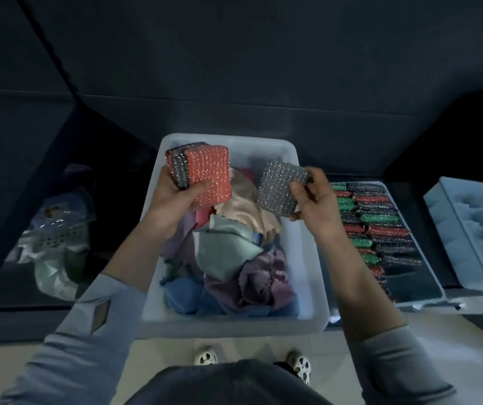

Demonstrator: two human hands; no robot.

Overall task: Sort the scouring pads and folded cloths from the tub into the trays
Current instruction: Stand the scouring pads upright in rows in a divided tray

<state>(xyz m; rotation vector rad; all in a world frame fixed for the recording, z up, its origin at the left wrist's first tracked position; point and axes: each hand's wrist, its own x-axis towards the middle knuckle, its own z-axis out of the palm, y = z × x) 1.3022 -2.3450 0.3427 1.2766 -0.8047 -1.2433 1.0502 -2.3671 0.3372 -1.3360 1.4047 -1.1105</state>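
A white plastic tub (307, 270) sits in front of me, filled with crumpled cloths (234, 252) in green, purple, blue, pink and beige. Above its far left corner my left hand (176, 200) grips a stack of scouring pads (202, 173), a sparkly red one on top and dark ones behind it. My right hand (313, 197) holds a single grey sparkly scouring pad (281, 185) over the tub's right side. To the right lies a tray (415, 290) with rows of red, green and dark pads (371, 223) standing on edge.
A pale blue moulded tray (473, 229) lies at the far right. On the dark floor to the left are plastic bags and a small perforated basket (56, 238). My shoes (252, 361) stand on light flooring below the tub. Dark surfaces fill the background.
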